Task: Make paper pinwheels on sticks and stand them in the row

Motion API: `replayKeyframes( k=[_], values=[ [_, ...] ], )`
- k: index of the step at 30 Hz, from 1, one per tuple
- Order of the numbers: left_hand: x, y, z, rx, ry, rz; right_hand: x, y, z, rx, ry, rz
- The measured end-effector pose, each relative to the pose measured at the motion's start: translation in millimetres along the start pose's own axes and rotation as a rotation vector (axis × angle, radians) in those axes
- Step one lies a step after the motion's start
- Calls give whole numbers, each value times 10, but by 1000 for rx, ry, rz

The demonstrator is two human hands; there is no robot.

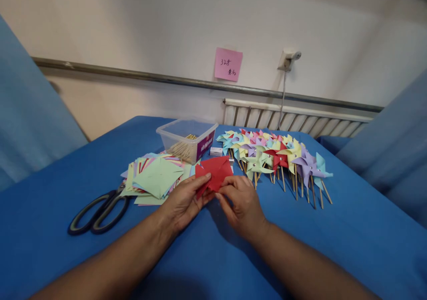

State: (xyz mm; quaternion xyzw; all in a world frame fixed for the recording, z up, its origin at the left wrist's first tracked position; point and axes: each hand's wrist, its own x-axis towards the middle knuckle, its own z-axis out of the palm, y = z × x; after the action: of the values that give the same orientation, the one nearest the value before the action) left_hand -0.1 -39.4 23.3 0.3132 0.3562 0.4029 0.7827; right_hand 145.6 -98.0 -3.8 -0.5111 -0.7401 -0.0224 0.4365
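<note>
A red paper square with slit corners is held up over the table between both hands. My left hand grips its left side, thumb on top and fingers beneath. At its lower right corner my right hand pinches the paper's edge with thumb and fingertips; whether anything else is between them is hidden. Behind and left lies a stack of coloured paper squares, a pale green one on top. Scissors with dark handles rest left of the stack, their blades hidden under the paper.
A clear plastic box of thin sticks stands behind the stack, with a small white box beside it. Many finished paper pinwheels on sticks lie at right. Blue cloth covers the table; a radiator is behind.
</note>
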Motion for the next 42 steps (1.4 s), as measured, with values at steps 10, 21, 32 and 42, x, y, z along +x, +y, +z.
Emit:
replayKeyframes(
  k=[10,21,32,42],
  values=[
    [-4,-33,32,22,-8,0,19,106,49,265,106,188],
    [-7,-67,28,160,-8,11,27,184,92,373,91,341],
    [1,-102,23,221,-35,1,17,223,112,363,77,322],
    [13,-107,19,252,-8,9,8,194,130,432,61,364]
  ],
)
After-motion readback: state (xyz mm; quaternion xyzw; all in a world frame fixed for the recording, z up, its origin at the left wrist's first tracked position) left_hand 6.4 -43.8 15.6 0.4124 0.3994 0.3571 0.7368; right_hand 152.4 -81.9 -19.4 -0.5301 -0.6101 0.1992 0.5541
